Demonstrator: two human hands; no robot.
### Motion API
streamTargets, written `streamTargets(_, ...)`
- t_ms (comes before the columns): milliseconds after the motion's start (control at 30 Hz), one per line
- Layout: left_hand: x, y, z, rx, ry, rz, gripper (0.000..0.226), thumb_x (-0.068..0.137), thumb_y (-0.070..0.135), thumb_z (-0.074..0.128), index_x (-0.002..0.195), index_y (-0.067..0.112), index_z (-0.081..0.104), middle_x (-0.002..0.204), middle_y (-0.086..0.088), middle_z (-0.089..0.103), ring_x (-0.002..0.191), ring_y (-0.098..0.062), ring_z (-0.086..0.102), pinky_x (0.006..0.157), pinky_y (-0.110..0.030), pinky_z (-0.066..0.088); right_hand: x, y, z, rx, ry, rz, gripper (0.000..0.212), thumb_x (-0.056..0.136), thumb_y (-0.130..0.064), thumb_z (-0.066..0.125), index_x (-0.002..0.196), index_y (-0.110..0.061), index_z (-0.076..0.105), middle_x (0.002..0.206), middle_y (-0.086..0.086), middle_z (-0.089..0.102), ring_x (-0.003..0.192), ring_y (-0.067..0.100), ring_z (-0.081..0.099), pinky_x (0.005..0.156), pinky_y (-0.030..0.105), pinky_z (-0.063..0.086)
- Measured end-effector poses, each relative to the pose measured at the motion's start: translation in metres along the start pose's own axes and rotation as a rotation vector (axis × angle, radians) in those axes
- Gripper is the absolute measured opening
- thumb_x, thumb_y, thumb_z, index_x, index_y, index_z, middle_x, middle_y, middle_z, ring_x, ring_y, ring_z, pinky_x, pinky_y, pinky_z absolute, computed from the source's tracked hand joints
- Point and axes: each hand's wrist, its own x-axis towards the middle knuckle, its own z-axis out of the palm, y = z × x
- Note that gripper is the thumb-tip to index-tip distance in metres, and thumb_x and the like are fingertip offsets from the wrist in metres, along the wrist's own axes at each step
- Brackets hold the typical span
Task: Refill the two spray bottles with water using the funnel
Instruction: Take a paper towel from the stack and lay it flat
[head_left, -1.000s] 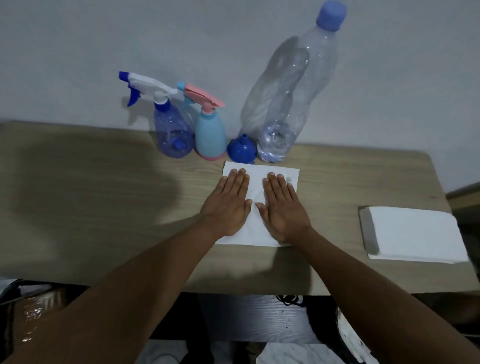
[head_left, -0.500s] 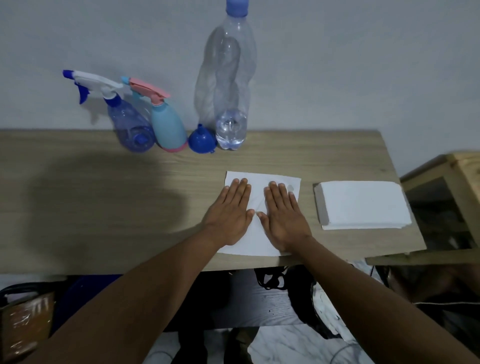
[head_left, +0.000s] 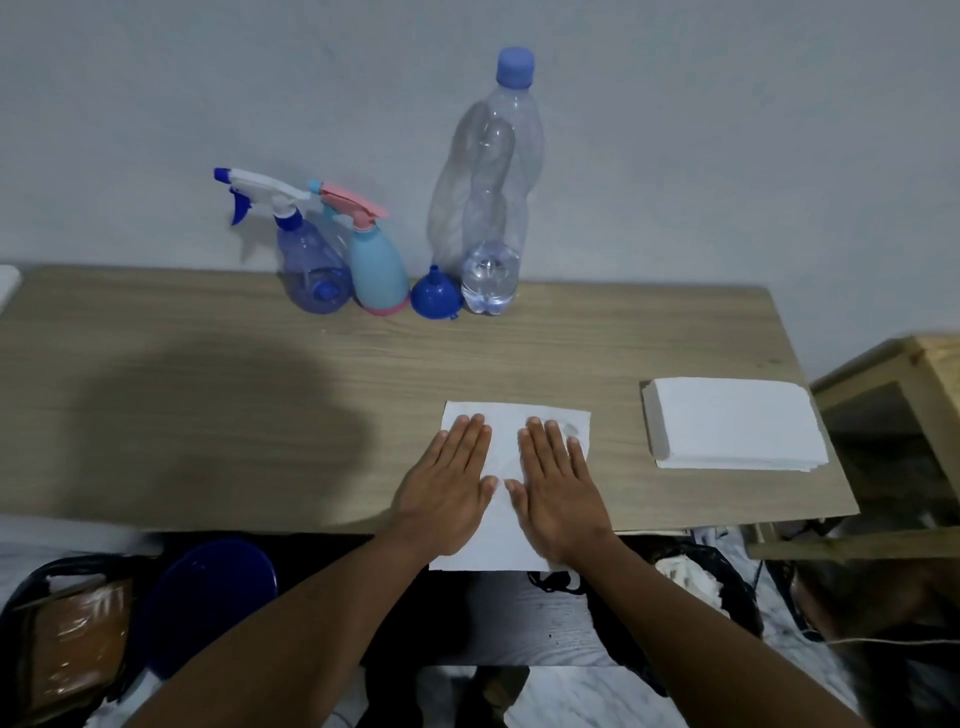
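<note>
Left hand (head_left: 447, 493) and right hand (head_left: 558, 493) lie flat, palms down, side by side on a white sheet of paper (head_left: 506, 441), with fingers straight and close together and nothing gripped. The thumbs nearly meet in the middle of the sheet. The sheet sits at the near edge of the wooden table (head_left: 208, 389), and its near end hangs a little over that edge.

Along the far edge of the table, against the pale wall (head_left: 727, 130), the task's things stand in a row, well apart from the hands. From left to right:

- A clear blue spray bottle (head_left: 311, 270) with a white and blue trigger head.
- A light blue spray bottle (head_left: 378, 270) with a pink trigger head, touching the first bottle or just beside it. Both heads are on and point left.
- A dark blue funnel (head_left: 435, 296), wide mouth down and spout up, between the light blue spray bottle and the water bottle.
- A tall clear water bottle (head_left: 491, 208), upright, with its blue cap on and water only in its bottom part.

To the right of the hands, a stack of white napkins (head_left: 732, 428) lies on the table near its right end. Beyond that end stands a wooden stand (head_left: 909, 364). Below the table's near edge, on the left, sits a dark blue round thing (head_left: 208, 597); what it is cannot be told.
</note>
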Motion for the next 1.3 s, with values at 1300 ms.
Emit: streamTargets(1300, -0.069, -0.299, -0.020, -0.190, 0.020, -0.101, 0.068, 0.101, 0.053, 0.008, 0.156, 0.013, 0.009, 0.164, -0.003, 0.007, 0.152, -0.015, 0.001, 0.123, -0.036, 0.004, 0.164, -0.227, -0.023, 0.549, -0.008, -0.152, 0.053, 0.107, -0.039, 0.029, 0.156, -0.018, 0.026, 0.163, 0.001, 0.027, 0.151, 0.011, 0.019, 0.123, 0.029, 0.017)
